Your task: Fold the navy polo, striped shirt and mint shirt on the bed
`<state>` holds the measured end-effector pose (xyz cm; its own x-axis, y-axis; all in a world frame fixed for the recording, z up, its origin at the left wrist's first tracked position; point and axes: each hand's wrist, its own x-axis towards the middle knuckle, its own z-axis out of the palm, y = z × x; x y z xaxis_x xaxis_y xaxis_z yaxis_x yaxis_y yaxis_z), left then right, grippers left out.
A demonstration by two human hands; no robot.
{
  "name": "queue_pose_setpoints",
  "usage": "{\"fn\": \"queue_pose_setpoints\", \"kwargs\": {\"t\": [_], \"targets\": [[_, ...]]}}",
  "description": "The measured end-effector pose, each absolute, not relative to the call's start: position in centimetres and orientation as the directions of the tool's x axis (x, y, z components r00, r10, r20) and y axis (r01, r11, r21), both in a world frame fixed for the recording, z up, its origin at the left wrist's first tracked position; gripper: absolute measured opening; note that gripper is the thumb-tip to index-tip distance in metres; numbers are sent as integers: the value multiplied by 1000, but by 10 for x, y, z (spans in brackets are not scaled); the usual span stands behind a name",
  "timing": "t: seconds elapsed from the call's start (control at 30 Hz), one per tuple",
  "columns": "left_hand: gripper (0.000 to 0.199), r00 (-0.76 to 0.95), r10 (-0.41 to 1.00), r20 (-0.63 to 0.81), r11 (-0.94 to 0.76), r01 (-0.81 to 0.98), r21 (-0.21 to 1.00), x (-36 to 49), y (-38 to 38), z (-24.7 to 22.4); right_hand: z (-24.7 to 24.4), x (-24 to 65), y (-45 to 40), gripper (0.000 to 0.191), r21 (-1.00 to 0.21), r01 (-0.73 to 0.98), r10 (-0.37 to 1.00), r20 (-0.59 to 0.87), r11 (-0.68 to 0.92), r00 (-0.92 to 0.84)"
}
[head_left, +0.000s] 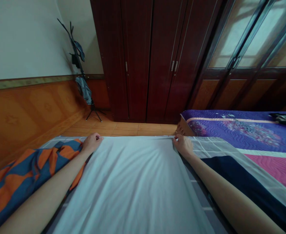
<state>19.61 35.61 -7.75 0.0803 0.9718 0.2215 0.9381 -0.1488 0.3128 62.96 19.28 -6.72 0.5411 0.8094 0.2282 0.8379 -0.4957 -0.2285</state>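
A grey-checked bed [213, 149] carries a smooth pale sheet [130, 182] spread down its middle, a rumpled orange-and-blue cloth [28, 175] to the left, and a navy cloth [240, 182] to the right.

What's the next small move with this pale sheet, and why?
Probably tug the far edge of the sheet gently away from you, keeping both hands level. Your left hand and right hand both grip that edge, and soft ripples run lengthwise down the sheet, so a little tension might flatten them over the checked cover.

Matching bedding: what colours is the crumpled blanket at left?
The crumpled blanket is orange and blue; head view.
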Motion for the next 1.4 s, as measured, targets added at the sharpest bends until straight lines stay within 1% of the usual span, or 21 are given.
{"fn": "queue_pose_setpoints", "kwargs": {"t": [0.13, 0.2, 0.37, 0.4, 0.47, 0.57, 0.77, 0.87, 1.03, 1.1, 1.17, 1.3, 1.4], "targets": [[38, 54, 985, 165, -102, 948, 302, 196, 355, -75, -67, 629, 191, 30, -227, 837, 814, 211, -498, 541], [35, 45, 989, 144, -85, 954, 288, 196, 354, -74, -66, 630, 191, 33, -232, 834, 814, 200, -501, 545], [18, 39, 988, 147, -76, 965, 252, 198, 352, -71, -61, 636, 188, 50, -231, 827, 821, 151, -513, 551], [17, 40, 987, 154, -78, 966, 248, 198, 352, -72, -60, 637, 186, 50, -226, 830, 828, 131, -510, 545], [17, 41, 984, 173, -83, 966, 245, 199, 353, -72, -59, 638, 184, 42, -211, 840, 845, 97, -499, 526], [19, 42, 979, 198, -90, 967, 239, 199, 354, -74, -59, 637, 181, 32, -181, 852, 855, 88, -490, 511], [16, 72, 974, 214, -115, 974, 197, 203, 349, -73, -59, 631, 182, 37, -139, 837, 831, 116, -529, 545], [18, 87, 972, 220, -127, 976, 176, 204, 344, -72, -56, 630, 181, 38, -121, 841, 833, 119, -527, 540], [31, 103, 984, 144, -128, 975, 181, 198, 346, -69, -52, 626, 174, 41, -98, 870, 865, 104, -483, 491], [30, 133, 986, 103, -151, 971, 188, 195, 349, -68, -52, 624, 172, 38, -94, 879, 874, 97, -467, 475], [24, 144, 985, 92, -159, 970, 186, 194, 351, -69, -55, 623, 173, 34, -90, 884, 879, 99, -460, 467], [19, 105, 980, 172, -132, 979, 157, 198, 350, -75, -58, 626, 177, 33, -78, 880, 871, 124, -469, 475], [18, 117, 968, 223, -149, 979, 136, 202, 344, -74, -55, 626, 175, 33, -60, 885, 873, 147, -461, 465]]}}
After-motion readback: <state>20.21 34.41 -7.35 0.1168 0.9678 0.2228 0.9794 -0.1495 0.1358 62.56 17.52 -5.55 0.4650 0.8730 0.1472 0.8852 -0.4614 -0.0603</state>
